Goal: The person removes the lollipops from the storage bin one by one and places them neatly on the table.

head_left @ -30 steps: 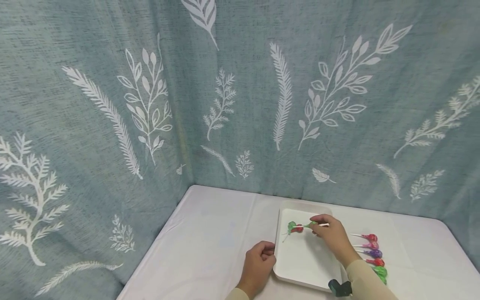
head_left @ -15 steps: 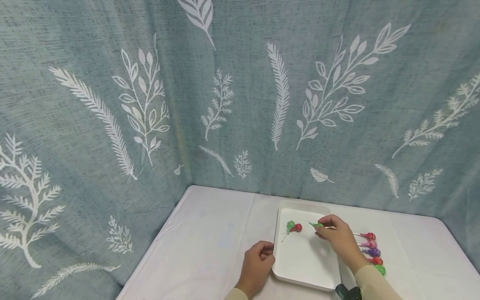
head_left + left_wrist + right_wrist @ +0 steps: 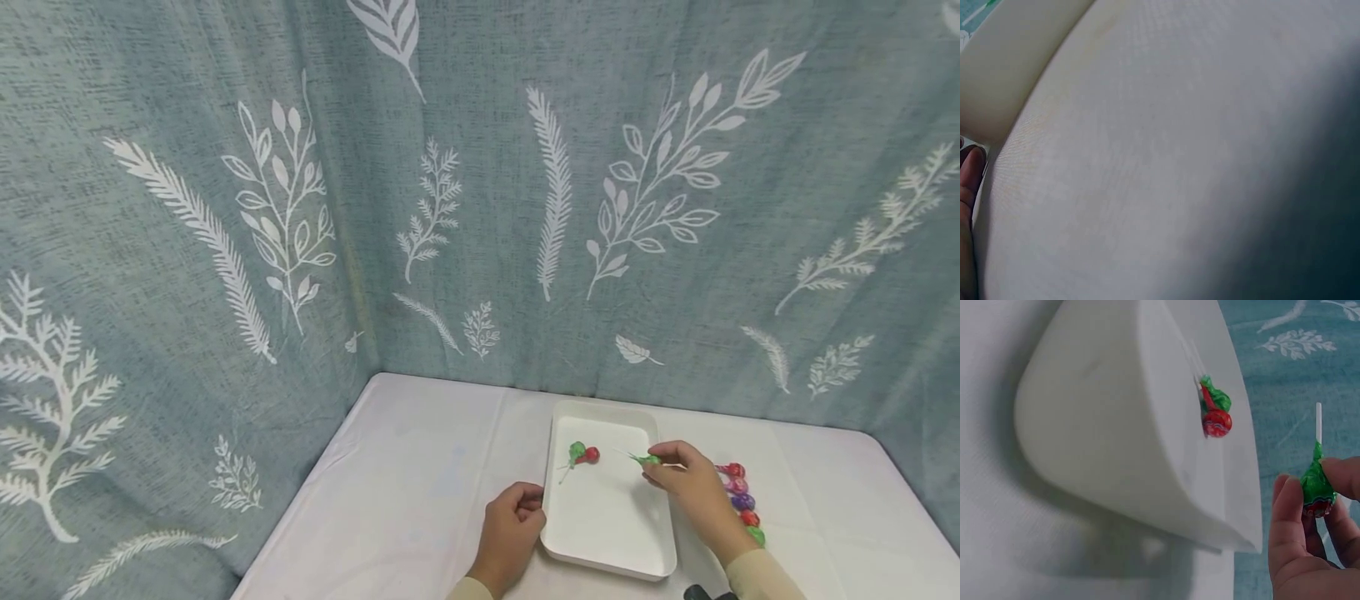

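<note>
Head view was bright, evenly lit. Left wrist view was dimmer, dark blur across lower right. Right wrist view: soft shadow edged tray [image 3: 1091,419].

A broad table [image 3: 360,508] with rounded far corners, spread with a faintly creased white cloth [image 3: 840,508], is carrying a rectangular white tray [image 3: 611,521] with raised walls. On the cloth, to the right of the tray, shiny-wrapped, round-headed lollipops [image 3: 743,502] are lying in a row; from far to near, their colours are running red, pink, purple, red and green. The row's near end is partly disappearing from view, so more may be lying there.
</note>
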